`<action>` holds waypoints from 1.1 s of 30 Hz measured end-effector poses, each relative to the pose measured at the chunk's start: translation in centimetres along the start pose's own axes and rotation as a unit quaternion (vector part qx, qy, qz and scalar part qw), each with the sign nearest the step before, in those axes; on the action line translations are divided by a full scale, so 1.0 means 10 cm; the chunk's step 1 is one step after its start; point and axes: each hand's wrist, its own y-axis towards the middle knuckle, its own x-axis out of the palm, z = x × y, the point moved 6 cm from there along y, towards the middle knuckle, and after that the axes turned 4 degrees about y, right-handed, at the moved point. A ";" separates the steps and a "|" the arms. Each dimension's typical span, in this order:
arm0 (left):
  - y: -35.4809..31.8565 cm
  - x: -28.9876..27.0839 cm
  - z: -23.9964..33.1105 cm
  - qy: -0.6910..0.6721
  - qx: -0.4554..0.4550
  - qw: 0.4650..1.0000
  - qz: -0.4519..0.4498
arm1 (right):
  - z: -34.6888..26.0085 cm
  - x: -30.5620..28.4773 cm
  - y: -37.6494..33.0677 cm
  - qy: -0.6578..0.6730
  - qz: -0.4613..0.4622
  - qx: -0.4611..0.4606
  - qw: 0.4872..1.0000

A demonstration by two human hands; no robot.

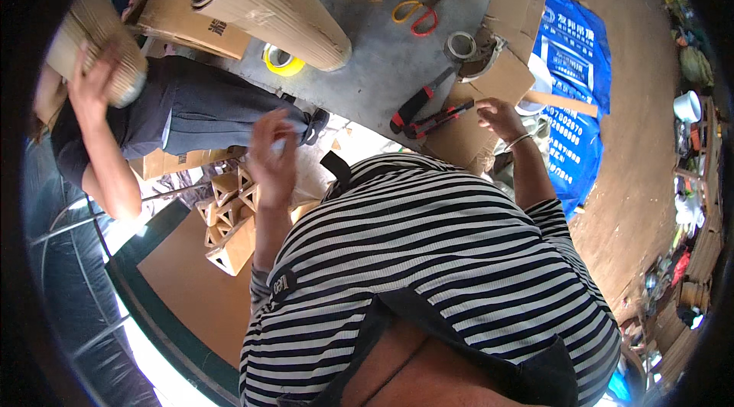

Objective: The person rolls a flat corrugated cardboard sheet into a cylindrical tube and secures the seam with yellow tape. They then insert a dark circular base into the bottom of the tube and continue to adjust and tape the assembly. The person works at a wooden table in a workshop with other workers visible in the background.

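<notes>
My left hand is raised off the table's near left edge, smeared by motion. Its fingers look loosely apart, with nothing seen in them. My right hand, with a bracelet at the wrist, hovers over or rests on brown cardboard at the table's right edge. Its fingers are curled, and what they hold, if anything, is hidden. Just left of them lies a red-and-black cutter, and beside that a red-and-black utility knife. Scissors with one yellow and one red handle lie farther back.
At left a co-worker's hand holds a corrugated cardboard tube. Another tube stands on the grey table, near yellow tape; grey tape lies rightward. Folded triangular cardboard pieces are stacked below left. A blue sheet hangs right.
</notes>
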 end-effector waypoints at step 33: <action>-0.63 2.05 -1.81 0.067 -0.052 0.973 -0.216 | -0.67 0.94 0.24 -0.276 -0.093 -0.267 0.919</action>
